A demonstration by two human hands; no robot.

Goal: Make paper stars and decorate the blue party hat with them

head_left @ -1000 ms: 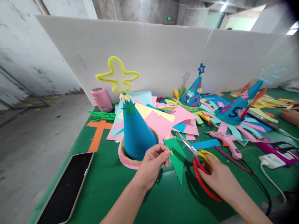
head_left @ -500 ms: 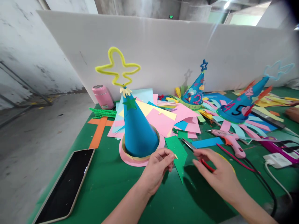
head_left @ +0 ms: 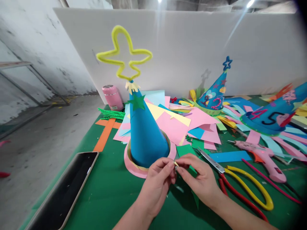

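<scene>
A tiny pale yellow paper piece (head_left: pixel 176 164) is pinched between my two hands. My left hand (head_left: pixel 159 180) has thumb and fingers closed on it. From the other side, the fingertips of my right hand (head_left: pixel 200 175) close around the same piece. Just behind them stands a blue cone party hat (head_left: pixel 147 137) with a pink brim, a green star (head_left: pixel 137 102) and a yellow pipe-cleaner shape (head_left: pixel 124 52) on top. Scissors (head_left: pixel 223 169) with red and yellow handles lie beside my right hand. Green paper (head_left: pixel 185 149) is partly hidden behind the right fingers.
A phone (head_left: pixel 64 188) lies at the left table edge. To the right are a pink glue gun (head_left: pixel 263 156) and a blue paper strip (head_left: pixel 230 156). Pink paper sheets (head_left: pixel 172 126), a pink canister (head_left: pixel 112 97) and two decorated hats (head_left: pixel 213 92) stand or lie farther back.
My right hand has left the scissors on the table and moved left to meet my left hand at the paper piece. The view has shifted a little.
</scene>
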